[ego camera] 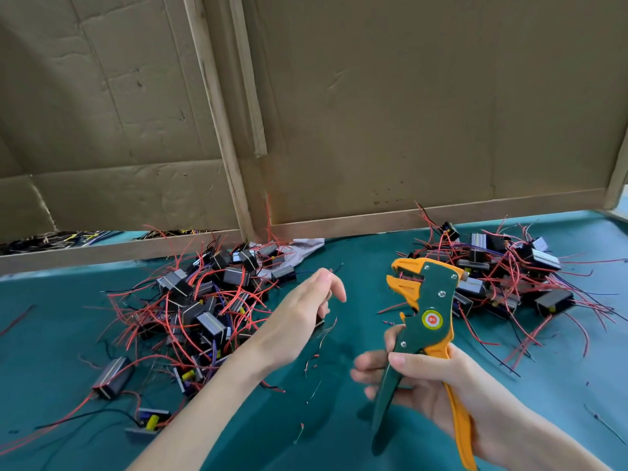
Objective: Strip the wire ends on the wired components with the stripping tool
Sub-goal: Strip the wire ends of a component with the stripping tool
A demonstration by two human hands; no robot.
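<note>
Stripping tool (430,300) upright in right hand (429,385) grip, left hand (299,314) seemingly loose beside.

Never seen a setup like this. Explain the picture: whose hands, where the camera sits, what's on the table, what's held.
No machine here: a person works bare-handed, filmed by one camera worn on their head, looking down. The right hand grips a green-and-orange stripping tool, jaws up. The left hand hovers with relaxed fingers, gripping nothing I can make out. On the green table lie a left pile and a right pile of small black wired components trailing red wires. A cardboard wall stands behind.
</note>
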